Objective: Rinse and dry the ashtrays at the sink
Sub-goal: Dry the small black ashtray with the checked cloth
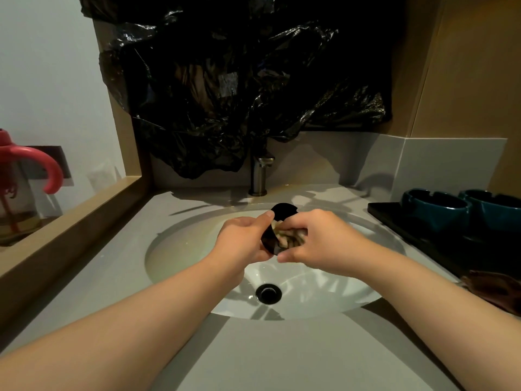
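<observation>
This is a washroom vanity. A white oval basin (183,249) with a black drain (268,293) is sunk into a grey table (84,292), and a metal tap (258,176) stands at its far edge. A grey upstand (437,162) and wood panelling (473,66) line the right wall, and black plastic sheeting (239,80) hangs above the tap.

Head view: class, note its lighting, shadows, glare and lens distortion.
Head view: dim, warm light; white glints speckle the black plastic sheet; streaky reflections gleam in the sink beside the drain; overlapping shadows cross the counter; wide-angle distortion stretches the forearms; the left hand gripping the ashtray and the right hand gripping the cloth look sharp.
</observation>
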`<control>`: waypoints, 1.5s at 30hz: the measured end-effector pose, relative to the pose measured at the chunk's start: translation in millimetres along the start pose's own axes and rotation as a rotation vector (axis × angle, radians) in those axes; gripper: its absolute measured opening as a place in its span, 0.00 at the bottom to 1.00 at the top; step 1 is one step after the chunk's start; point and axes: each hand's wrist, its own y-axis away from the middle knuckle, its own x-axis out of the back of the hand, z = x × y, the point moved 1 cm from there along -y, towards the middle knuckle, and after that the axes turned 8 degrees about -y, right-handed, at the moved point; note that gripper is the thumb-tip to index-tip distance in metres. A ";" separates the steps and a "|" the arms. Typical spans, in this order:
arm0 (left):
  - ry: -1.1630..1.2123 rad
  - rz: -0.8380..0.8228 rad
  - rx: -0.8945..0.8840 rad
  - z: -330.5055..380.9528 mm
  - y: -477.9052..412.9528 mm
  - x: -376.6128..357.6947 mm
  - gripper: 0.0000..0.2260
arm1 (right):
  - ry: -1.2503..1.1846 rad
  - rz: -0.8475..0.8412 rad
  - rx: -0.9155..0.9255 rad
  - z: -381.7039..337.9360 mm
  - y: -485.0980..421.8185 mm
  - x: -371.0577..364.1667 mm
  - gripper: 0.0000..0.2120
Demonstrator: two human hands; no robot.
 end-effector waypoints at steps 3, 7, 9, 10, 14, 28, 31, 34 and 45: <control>0.002 -0.009 -0.001 0.2 0.4 -1.1 0.14 | -0.136 0.023 -0.063 2.5 -1.8 3.2 0.15; 0.007 -0.058 -0.023 1.2 2.7 -5.6 0.13 | -0.219 0.059 -0.136 5.2 -2.5 15.1 0.08; 0.020 -0.077 -0.043 3.6 3.8 -8.3 0.13 | -0.186 0.228 -0.196 7.2 -4.0 16.4 0.05; 0.031 -0.082 -0.048 5.1 4.8 -9.0 0.13 | -0.147 0.325 -0.189 7.2 -4.4 15.4 0.04; 0.062 -0.105 -0.056 8.1 7.0 -8.7 0.14 | -0.372 0.451 -0.117 -0.6 -2.6 2.9 0.04; -0.072 0.033 0.028 13.2 1.5 6.3 0.14 | 0.413 0.142 0.265 9.6 3.9 38.3 0.19; -0.121 -0.007 0.089 9.0 0.8 9.2 0.17 | 0.375 0.234 0.388 13.3 6.8 36.5 0.16; -0.143 -0.033 0.114 6.4 3.7 4.5 0.16 | 0.424 0.146 0.494 11.1 -1.8 14.6 0.16; -0.359 0.160 -0.124 3.6 5.9 -5.6 0.19 | 0.122 -0.084 0.011 6.5 -8.7 0.7 0.11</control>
